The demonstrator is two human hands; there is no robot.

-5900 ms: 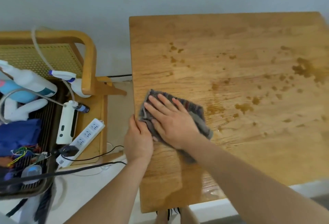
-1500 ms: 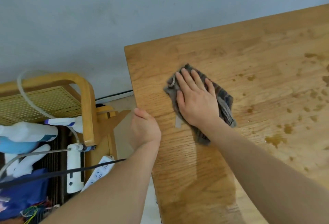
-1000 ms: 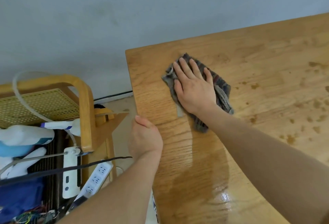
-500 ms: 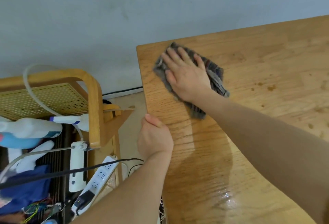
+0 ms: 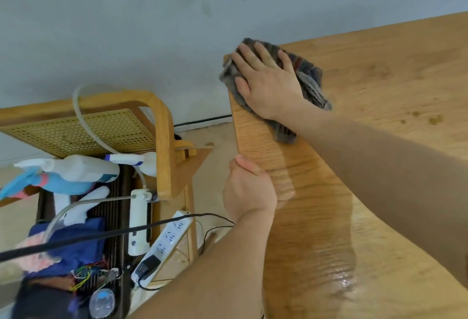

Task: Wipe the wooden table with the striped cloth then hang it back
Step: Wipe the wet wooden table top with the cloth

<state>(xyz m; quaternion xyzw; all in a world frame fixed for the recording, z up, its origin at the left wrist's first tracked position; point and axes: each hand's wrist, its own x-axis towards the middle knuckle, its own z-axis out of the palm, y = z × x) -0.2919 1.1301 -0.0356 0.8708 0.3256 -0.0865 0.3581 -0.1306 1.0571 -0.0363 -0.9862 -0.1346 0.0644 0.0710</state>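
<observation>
While the right hand point(image 5: 266, 83) lies flat with its fingers spread, palm pressing down on the striped cloth point(image 5: 307, 78), the cloth itself sits bunched up right at the far left corner of the wooden table point(image 5: 379, 141), up around 12 o'clock in the view. It's not gripped at all, just pinned under an open palm, and a bit of the grey fabric hangs past the table's left edge while a tail of it trails out from under the wrist toward 5 o'clock. The left hand point(image 5: 249, 189) is curled around the table's left edge a little nearer to the camera, thumb on top of the wood and the other fingers tucked out of sight underneath, so it's clamped onto the table edge. The tabletop closer in, around 5 o'clock, looks shiny and wet, and there are a few small brown spots point(image 5: 434, 119) over at 3 o'clock from the cloth. Off to 9 o'clock there's a wooden chair point(image 5: 162, 126) with a cane back, loaded with spray bottles point(image 5: 76, 171), some blue fabric point(image 5: 76, 247) and a white power strip point(image 5: 164, 240) down by its leg. Grey wall point(image 5: 126, 27) behind everything.
</observation>
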